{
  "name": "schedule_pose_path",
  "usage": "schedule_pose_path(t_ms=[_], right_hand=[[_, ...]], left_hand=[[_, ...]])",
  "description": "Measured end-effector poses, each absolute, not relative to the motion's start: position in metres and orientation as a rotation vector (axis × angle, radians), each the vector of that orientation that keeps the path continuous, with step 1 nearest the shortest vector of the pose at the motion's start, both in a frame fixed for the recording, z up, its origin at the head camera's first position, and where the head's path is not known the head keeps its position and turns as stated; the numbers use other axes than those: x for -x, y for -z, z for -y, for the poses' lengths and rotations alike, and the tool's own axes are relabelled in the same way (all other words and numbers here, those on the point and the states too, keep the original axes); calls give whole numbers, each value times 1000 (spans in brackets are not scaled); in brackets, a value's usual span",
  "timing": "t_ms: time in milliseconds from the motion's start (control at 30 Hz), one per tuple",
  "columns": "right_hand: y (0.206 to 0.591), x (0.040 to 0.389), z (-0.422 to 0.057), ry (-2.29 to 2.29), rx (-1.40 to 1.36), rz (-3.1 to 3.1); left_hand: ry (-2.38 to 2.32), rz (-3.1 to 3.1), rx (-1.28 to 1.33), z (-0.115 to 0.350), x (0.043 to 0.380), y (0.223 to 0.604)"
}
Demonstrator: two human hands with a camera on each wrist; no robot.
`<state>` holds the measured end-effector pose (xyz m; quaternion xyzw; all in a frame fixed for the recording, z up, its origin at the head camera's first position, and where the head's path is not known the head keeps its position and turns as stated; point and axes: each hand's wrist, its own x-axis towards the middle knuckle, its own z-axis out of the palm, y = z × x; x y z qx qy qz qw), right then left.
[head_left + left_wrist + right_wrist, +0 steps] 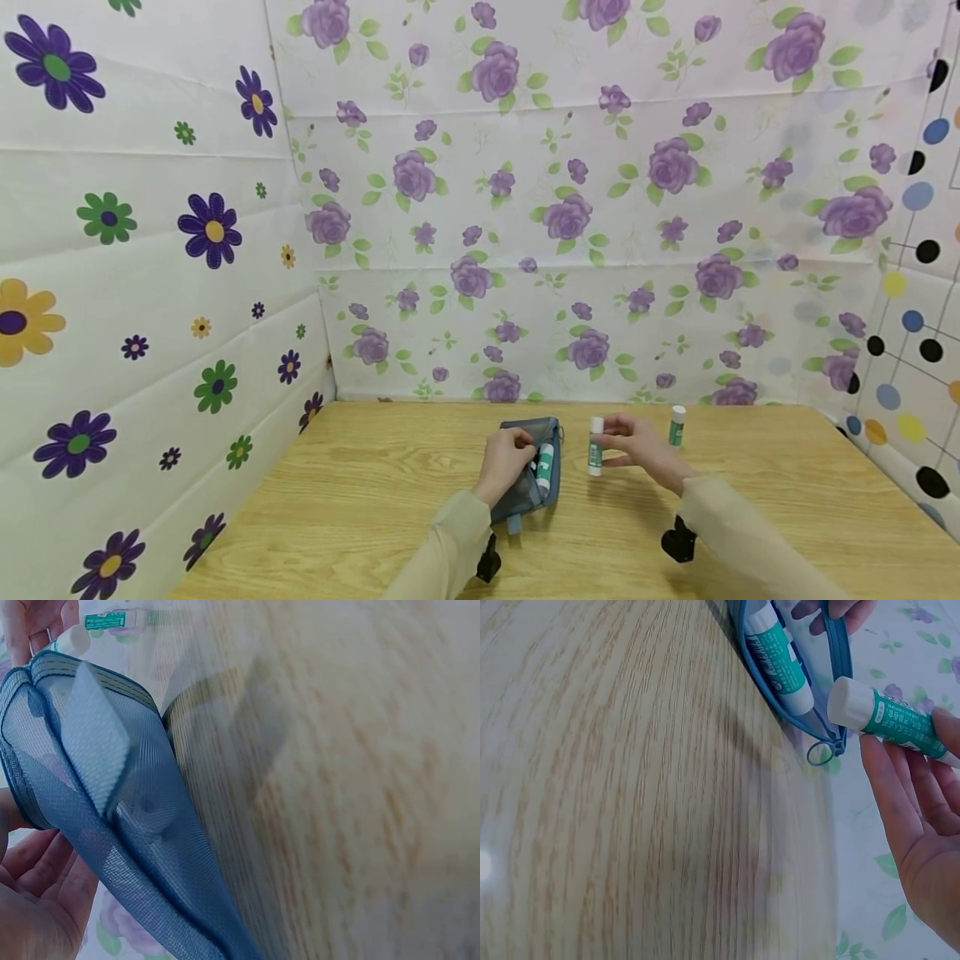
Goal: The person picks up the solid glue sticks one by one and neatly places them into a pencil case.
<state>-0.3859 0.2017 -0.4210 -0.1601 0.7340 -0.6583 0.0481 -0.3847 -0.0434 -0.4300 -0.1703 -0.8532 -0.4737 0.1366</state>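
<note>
A blue mesh zip pouch (517, 502) lies on the table with its mouth open. My left hand (504, 460) pinches the pouch's left rim between thumb and fingers, holding it up and apart. Inside the pouch sits a white glue stick with a green label (776, 664). Just right of the pouch, my right hand (637, 443) grips a second glue stick (596, 448) upright, thumb on one side and fingers on the other. In the right wrist view, this held glue stick (900, 724) overlaps the pouch's zip edge (841, 660).
A third glue stick (677, 426) stands upright on the wooden table (375, 492), behind and right of my right hand. A flower-printed sheet (465, 275) hangs along the table's back edge. Patterned sheets also line the left and right sides.
</note>
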Motion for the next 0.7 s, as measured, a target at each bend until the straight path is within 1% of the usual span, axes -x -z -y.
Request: schedule_pose_path(t_ms=[700], right_hand=[[425, 388, -181, 2057, 272, -2239]], left_hand=[[1351, 2483, 475, 43, 385, 429]])
